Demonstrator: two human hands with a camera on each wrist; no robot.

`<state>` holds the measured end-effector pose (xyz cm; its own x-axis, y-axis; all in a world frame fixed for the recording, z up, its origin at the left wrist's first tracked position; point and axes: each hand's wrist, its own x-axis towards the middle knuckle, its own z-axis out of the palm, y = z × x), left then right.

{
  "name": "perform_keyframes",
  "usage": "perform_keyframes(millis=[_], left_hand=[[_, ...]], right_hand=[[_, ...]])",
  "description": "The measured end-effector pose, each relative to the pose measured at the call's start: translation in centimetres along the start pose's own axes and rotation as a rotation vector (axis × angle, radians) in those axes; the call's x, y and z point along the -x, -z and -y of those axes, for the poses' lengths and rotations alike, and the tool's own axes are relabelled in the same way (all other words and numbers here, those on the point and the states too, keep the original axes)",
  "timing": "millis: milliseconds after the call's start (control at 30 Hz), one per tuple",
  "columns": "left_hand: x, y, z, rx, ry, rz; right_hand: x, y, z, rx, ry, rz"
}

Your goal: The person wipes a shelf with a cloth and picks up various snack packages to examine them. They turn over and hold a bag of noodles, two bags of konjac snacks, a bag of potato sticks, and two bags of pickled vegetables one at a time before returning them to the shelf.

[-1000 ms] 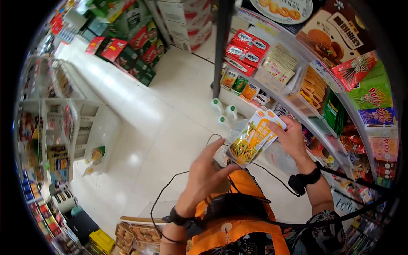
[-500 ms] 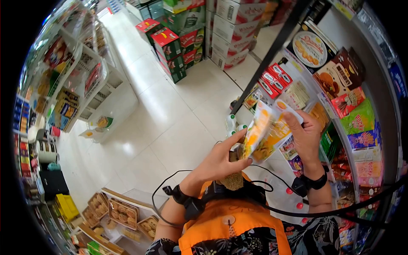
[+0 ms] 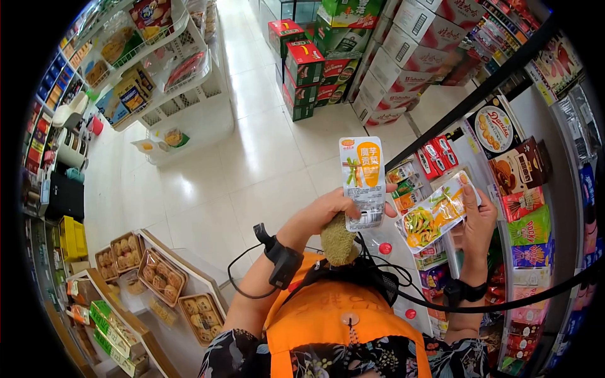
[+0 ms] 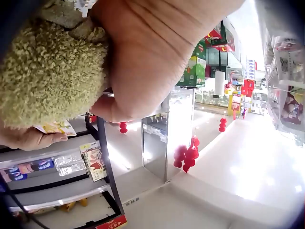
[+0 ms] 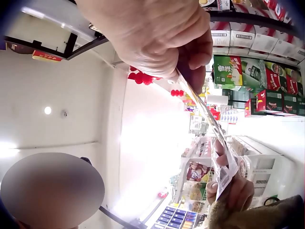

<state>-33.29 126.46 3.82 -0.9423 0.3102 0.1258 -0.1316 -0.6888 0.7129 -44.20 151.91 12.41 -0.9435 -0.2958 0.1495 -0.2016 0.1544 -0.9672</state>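
Note:
My left hand (image 3: 334, 206) pinches a white and yellow snack packet (image 3: 363, 173) by its lower end, printed side up, in the middle of the head view. To its right, my right hand (image 3: 480, 223) grips the edge of a second snack packet (image 3: 433, 214), tilted, with green vegetables pictured on it. The two packets are apart in the head view. Below the left hand is a fuzzy olive-green thing (image 3: 338, 242), which also looms large beside that hand (image 4: 147, 57) in the left wrist view. The right wrist view shows the right hand (image 5: 157, 38) at a packet seen edge-on.
Shelves of snacks, with a round-lidded cookie box (image 3: 495, 129) and Pocky packs (image 3: 528, 230), stand at the right. A black post (image 3: 466, 91) slants in front of stacked cartons (image 3: 403, 69). Baked-goods trays (image 3: 162, 276) are at lower left, a white rack (image 3: 189, 94) upper left. Cables cross the apron.
The right hand held the packets together at first. The left hand came over and took one; the two packets are now drawn apart. The head view has swung to show more shelf and cartons.

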Motion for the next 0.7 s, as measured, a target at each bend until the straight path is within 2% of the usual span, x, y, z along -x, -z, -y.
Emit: perform_keyframes(millis=[100, 367, 467, 567, 700], left_hand=[[0.2, 0.1, -0.2, -0.039, -0.001, 0.015], [0.4, -0.4, 0.1, 0.061, 0.024, -0.004], [0.2, 0.9, 1.3, -0.085, 0.112, -0.085], [0.1, 0.6, 1.3, -0.157, 0.126, -0.122], [-0.2, 0.1, 1.1, -0.147, 0.134, -0.076]], right_hand=[[0.5, -0.6, 1.0, 0.076, 0.016, -0.003], [1.2, -0.8, 1.5, 0.012, 0.038, -0.04], [1.5, -0.9, 1.8, -0.021, 0.034, -0.045], [1.5, -0.4, 1.5, -0.083, 0.006, -0.033], [1.4, -0.1, 0.7, -0.084, 0.006, -0.043]])
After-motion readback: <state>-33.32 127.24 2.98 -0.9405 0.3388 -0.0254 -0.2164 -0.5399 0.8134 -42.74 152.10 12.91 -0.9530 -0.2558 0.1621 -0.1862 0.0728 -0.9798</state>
